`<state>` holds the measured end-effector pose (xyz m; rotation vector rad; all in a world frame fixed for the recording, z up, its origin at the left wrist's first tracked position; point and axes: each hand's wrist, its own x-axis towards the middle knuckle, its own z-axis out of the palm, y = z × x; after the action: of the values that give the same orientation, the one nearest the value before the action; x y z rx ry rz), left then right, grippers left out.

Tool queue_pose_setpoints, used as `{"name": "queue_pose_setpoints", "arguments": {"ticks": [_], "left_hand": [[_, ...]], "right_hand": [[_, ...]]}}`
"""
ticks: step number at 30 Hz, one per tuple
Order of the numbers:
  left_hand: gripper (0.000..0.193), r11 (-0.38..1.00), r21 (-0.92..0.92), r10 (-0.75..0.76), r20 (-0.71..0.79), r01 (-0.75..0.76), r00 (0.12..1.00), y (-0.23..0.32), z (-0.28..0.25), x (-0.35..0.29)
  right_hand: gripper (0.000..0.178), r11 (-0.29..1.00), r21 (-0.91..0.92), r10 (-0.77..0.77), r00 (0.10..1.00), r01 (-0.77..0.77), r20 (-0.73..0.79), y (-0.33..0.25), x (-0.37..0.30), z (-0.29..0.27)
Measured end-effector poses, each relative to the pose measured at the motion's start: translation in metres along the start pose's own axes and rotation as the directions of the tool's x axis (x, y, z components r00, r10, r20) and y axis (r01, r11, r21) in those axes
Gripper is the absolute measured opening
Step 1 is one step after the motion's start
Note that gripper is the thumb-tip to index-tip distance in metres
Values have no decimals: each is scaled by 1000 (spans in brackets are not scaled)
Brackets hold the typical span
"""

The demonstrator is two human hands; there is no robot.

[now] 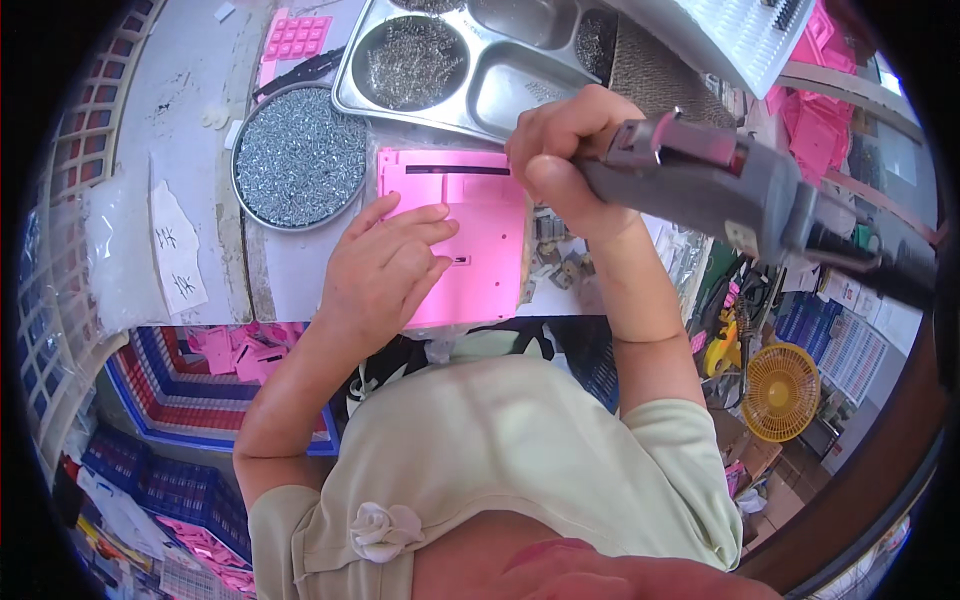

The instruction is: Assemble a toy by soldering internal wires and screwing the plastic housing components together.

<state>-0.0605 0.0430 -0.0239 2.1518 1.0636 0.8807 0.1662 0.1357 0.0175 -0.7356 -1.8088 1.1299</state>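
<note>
A pink plastic housing (485, 225) with a black strip along its far edge lies on the table in front of me. My left hand (385, 265) rests on its left side, fingers spread over the surface. My right hand (575, 155) is wrapped round one end of a dark grey electric screwdriver (705, 195), above the housing's far right corner. The tool's body stretches off to the right toward a black cord. Its tip is hidden. Left of the housing stands a round dish (300, 155) full of small silvery screws.
Beyond the housing sits a metal compartment tray (490, 95) with small metal parts. Small metal pieces (560, 255) lie right of the housing. A white plastic tray (735, 40) is at the far right. Crates (170, 390) stand low on the left, a yellow basket (780, 390) low on the right.
</note>
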Motion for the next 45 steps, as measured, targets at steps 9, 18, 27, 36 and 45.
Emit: {"name": "queue_pose_setpoints", "arguments": {"ticks": [9,18,27,36,45], "left_hand": [[15,994,-110,-1,-117,-12,993,-1,0,-3],[15,996,-91,-23,-246,1,969,2,-9,-9],[16,989,143,12,-285,30,959,-16,-33,-18],[26,1000,25,19,-283,-12,959,-11,-15,-32],[24,987,159,22,-281,24,959,-4,-7,-38]], "right_hand": [[26,863,499,-29,994,77,-104,-61,16,3],[29,812,583,16,999,8,-36,-82,13,54],[20,833,552,-29,1000,22,3,-64,35,73],[11,936,338,-66,993,96,-101,-3,56,84],[15,995,60,-74,996,77,-60,2,54,86]]}}
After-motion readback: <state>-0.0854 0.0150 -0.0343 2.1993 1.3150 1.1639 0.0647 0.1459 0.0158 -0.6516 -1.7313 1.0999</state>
